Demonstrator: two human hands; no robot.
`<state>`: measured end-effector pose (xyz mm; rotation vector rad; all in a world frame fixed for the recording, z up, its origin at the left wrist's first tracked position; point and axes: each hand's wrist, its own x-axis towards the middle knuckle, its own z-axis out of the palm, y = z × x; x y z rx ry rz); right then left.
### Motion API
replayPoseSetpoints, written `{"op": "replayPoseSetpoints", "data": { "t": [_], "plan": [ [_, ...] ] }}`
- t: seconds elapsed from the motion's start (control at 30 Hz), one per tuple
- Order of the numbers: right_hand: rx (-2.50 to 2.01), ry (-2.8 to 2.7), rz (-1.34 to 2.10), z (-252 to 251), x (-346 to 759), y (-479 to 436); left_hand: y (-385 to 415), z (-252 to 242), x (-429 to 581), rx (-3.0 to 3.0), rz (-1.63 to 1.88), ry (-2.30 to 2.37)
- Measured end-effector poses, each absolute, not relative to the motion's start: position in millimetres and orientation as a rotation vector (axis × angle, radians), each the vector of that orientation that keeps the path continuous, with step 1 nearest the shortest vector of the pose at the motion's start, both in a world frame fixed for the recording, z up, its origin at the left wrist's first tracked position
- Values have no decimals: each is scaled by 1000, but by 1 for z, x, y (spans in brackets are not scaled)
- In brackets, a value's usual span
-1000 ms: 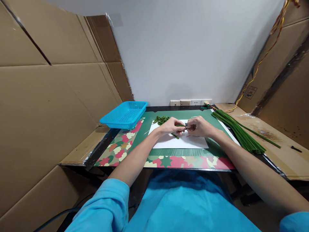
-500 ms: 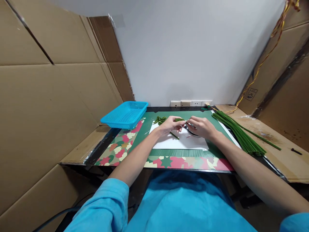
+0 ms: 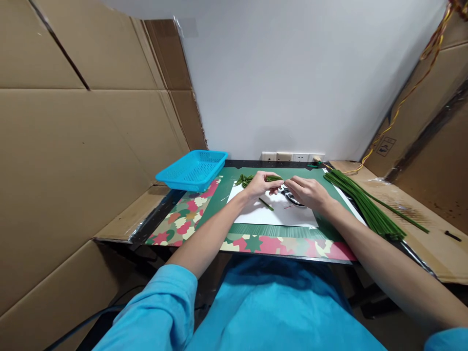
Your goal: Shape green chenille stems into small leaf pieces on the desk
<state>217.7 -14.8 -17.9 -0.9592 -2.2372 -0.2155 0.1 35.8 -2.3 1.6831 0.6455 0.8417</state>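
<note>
A short green stick (image 3: 275,179) is pinched tight in the left hand (image 3: 260,184), just above the white paper (image 3: 278,218) on the surface. The right hand (image 3: 309,193) lies beside it over a dark loop (image 3: 292,199); I cannot tell if its fingers grip anything.

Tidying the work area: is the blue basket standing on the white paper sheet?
No, the blue basket stands off to the left, well apart from the white sheet.

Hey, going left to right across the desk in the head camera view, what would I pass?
Blue basket → pile of short green pieces → left hand pinching a green piece → right hand → bundle of long green stems.
</note>
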Motion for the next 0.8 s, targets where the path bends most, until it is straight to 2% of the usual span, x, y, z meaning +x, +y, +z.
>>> {"op": "replayPoseSetpoints", "data": {
  "t": [0.2, 0.4, 0.53, 0.7, 0.8],
  "plan": [
    [-1013, -1960, 111, -16, 204, -18, 31, -1, 8, 1792, 997, 682],
    [-952, -1894, 703, -4, 209, -15, 9, 10, 9, 2017, 1168, 711],
    [-930, -1885, 958, 8, 217, -11, 3, 17, 9, 2217, 1150, 648],
    [-952, -1831, 986, 18, 216, -15, 8, 23, 13, 2054, 1158, 773],
    [-988, -1844, 759, 20, 214, -32, 4, 30, 12, 1867, 983, 688]
  ]
}}
